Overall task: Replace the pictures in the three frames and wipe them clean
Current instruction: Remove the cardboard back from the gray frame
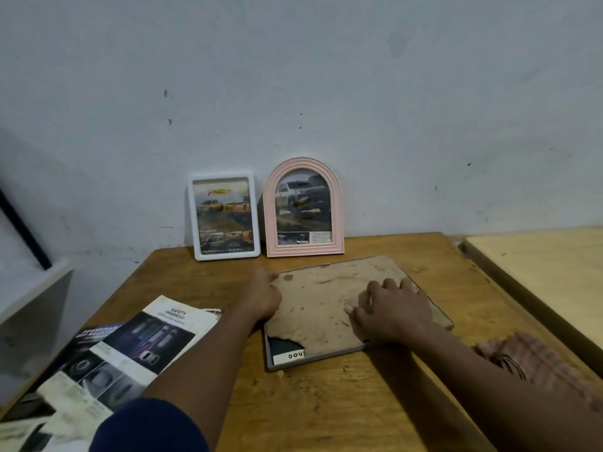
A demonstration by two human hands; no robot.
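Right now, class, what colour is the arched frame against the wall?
Pink; the arched frame shows best in the head view.

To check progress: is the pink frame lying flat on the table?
No, the pink frame stands upright against the wall, beside the white frame.

I see a worn orange-brown wooden table (326, 402) set against the wall. At its far edge a white rectangular plastic picture frame (224, 216) and a pink arched picture frame (303, 207) stand side by side. Near the middle a grey rectangular frame (319, 308) lies face down, its brown backing up. Printed car brochures (130, 347) overhang the left edge, and a pink ribbed cloth (538, 360) lies at the right edge.
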